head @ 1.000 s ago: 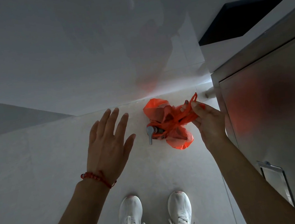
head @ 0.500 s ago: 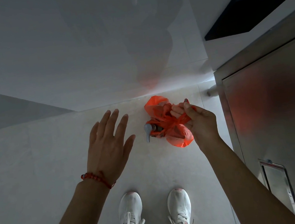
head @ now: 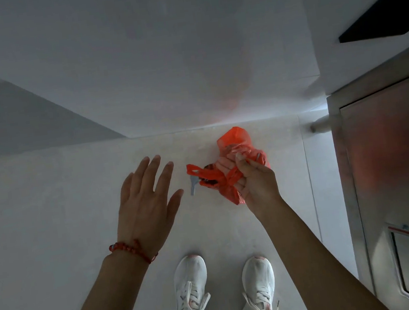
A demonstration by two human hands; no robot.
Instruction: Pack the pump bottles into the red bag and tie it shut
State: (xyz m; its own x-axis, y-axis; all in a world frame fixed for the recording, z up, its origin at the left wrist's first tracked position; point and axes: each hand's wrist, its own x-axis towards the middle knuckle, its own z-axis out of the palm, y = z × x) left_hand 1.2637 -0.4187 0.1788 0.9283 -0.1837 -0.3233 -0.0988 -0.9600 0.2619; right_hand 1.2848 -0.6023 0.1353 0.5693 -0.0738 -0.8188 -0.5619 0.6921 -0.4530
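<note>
The red plastic bag [head: 234, 139] hangs above the pale floor, crumpled and small. My right hand [head: 253, 182] grips its twisted handles, palm turned up, with one handle loop [head: 195, 170] sticking out to the left. A grey pump head [head: 193, 185] pokes out of the bag's left side; the bottles themselves are hidden inside. My left hand [head: 147, 202] hovers to the left of the bag with fingers spread and straight, touching nothing. A red bead bracelet sits on that wrist.
My two white sneakers [head: 190, 285] stand on the tiled floor [head: 47, 203] below the hands. A steel door or cabinet [head: 394, 167] rises close on the right, with a round metal stop [head: 321, 124] at its base. A white wall stands behind the bag.
My right hand has turned palm up and wrapped the bag's handles tighter, one loop now pointing left. My left hand has stayed spread beside the bag.
</note>
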